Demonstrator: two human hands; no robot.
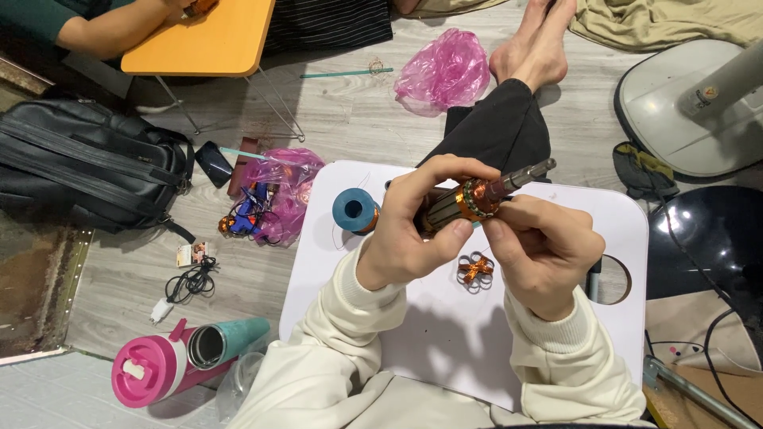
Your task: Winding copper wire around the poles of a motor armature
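My left hand (413, 222) grips a motor armature (469, 199) with copper windings and a steel shaft that sticks out to the upper right. My right hand (540, 250) pinches the armature at its copper end, beside the shaft. Both hands hover over a small white lap table (620, 214). A loose coil of copper wire (475, 268) lies on the table just below the hands. A blue spool with copper wire (355, 210) stands on the table left of my left hand.
Another person sits at an orange folding table (207, 40) at the top left. On the floor lie a black bag (79, 167), pink plastic bags (443, 70), a pink and a teal bottle (183, 361), and a fan base (683, 103). My bare feet (536, 48) rest beyond the table.
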